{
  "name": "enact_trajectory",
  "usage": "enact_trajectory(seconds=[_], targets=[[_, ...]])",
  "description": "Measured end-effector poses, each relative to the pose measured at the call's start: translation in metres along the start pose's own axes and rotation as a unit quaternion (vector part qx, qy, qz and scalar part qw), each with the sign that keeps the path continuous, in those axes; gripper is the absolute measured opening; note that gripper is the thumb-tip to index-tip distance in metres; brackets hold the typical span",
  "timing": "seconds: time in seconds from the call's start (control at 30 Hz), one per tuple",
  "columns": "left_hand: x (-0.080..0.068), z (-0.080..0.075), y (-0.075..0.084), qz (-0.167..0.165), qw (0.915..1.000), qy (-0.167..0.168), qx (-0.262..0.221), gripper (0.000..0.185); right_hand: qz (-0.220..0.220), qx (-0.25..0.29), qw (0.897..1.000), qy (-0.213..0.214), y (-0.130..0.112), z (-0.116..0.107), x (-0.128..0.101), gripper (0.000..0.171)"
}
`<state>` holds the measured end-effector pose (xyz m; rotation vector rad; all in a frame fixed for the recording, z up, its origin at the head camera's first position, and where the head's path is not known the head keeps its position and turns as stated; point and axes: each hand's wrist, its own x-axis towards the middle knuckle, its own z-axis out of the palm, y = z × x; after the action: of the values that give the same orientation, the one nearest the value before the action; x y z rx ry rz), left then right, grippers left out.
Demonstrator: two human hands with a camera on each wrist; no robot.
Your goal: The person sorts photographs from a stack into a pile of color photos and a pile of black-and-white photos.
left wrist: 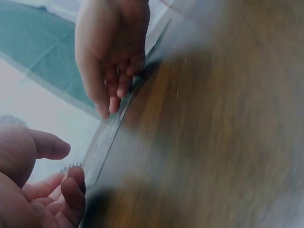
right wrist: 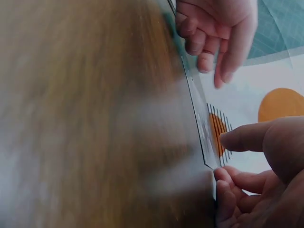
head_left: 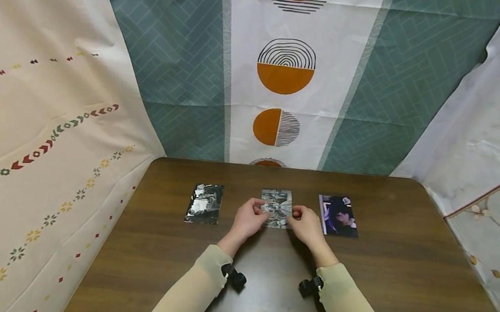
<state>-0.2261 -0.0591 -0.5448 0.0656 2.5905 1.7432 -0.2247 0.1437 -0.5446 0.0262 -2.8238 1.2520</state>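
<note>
At the frame's centre, the left hand (head_left: 249, 220) and right hand (head_left: 305, 225) flank the middle photo (head_left: 276, 207) lying on the tabletop (head_left: 402, 273), curled fingers (left wrist: 71, 187) pinching its side edges. A grey photo (head_left: 204, 203) lies left of it and a purple photo (head_left: 338, 215) right, each apart.

A makeshift recording booth: a dark brown wooden surface (head_left: 402, 273) is enclosed by hung patterned cloth sheets, teal and white with orange half-circles (head_left: 284, 73) behind, cream with small motifs (head_left: 39, 118) at left.
</note>
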Motion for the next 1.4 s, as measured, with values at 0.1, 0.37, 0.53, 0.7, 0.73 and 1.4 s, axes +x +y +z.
enact_trajectory(seconds=[0.1,0.37,0.53,0.7,0.73,1.4], targets=[[0.003,-0.002,-0.003,-0.023,0.9997,0.004,-0.002,0.040,0.020,0.007,1.000,-0.004,0.000,0.002,0.003,0.044],[0.007,-0.001,-0.003,-0.050,0.9986,0.009,-0.013,0.041,0.051,0.028,0.998,-0.013,-0.001,0.002,0.008,0.050],[0.009,-0.001,-0.003,-0.049,0.9980,0.008,0.039,0.042,0.054,0.031,0.998,-0.029,-0.004,-0.001,0.008,0.050],[0.010,0.000,-0.001,-0.040,0.9966,0.006,0.072,0.045,0.060,0.026,0.997,-0.040,-0.008,-0.003,0.009,0.050],[0.010,0.000,-0.001,-0.041,0.9964,0.005,0.075,0.045,0.063,0.027,0.997,-0.042,-0.008,-0.003,0.009,0.050],[0.008,0.002,-0.003,-0.062,0.9973,0.008,0.038,0.048,0.111,0.098,0.986,-0.073,-0.014,-0.008,0.007,0.054]])
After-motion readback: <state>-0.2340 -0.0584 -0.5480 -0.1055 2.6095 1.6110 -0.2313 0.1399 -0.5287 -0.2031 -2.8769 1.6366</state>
